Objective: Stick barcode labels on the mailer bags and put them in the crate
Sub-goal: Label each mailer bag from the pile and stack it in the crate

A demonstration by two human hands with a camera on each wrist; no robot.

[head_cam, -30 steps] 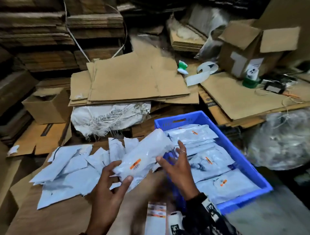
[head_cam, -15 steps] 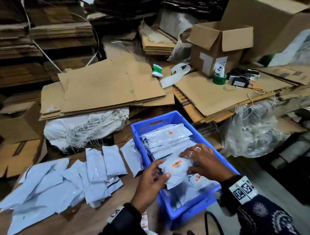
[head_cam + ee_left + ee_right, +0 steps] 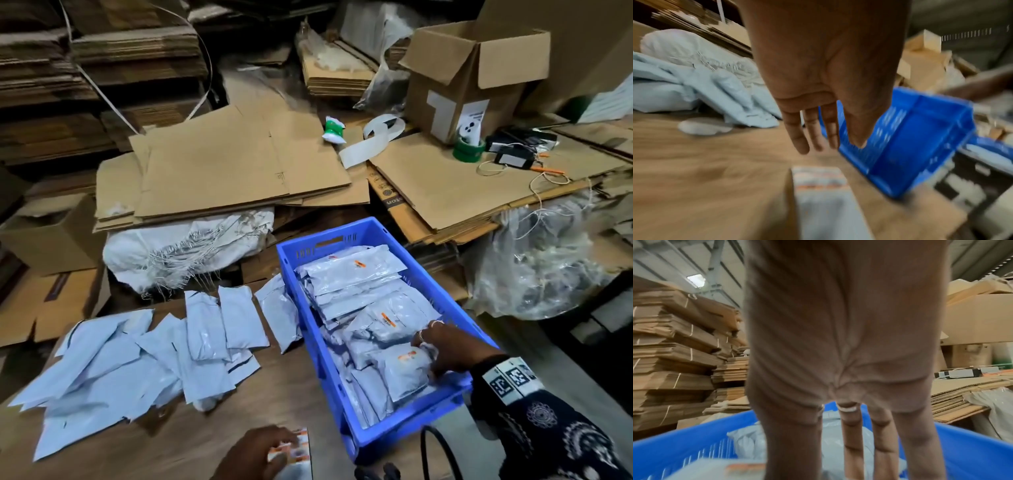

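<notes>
A blue crate point(image 3: 442, 298) on the right of the wooden table holds several grey mailer bags with orange barcode labels. My right hand point(image 3: 424, 346) is inside its near right corner, fingers laid straight on a labelled mailer bag point(image 3: 404, 373); the right wrist view shows the right hand point(image 3: 859, 467) pressing down on the bags. My left hand point(image 3: 287, 445) is at the table's near edge over the sheet of barcode labels point(image 3: 298, 455), fingers straight and holding nothing. In the blurred left wrist view the left hand point(image 3: 830, 146) hovers just above the label sheet point(image 3: 822, 185).
A loose pile of unlabelled mailer bags point(image 3: 137, 359) covers the left of the table point(image 3: 281, 397). Behind are flat cardboard sheets point(image 3: 222, 171), a white woven sack point(image 3: 185, 246), an open cardboard box point(image 3: 469, 75), green tape point(image 3: 467, 150) and a clear plastic bag point(image 3: 541, 260).
The labelled bag went from both hands into the crate's near corner. My left hand let go and pulled back to the label sheet; my right hand stays on the bag.
</notes>
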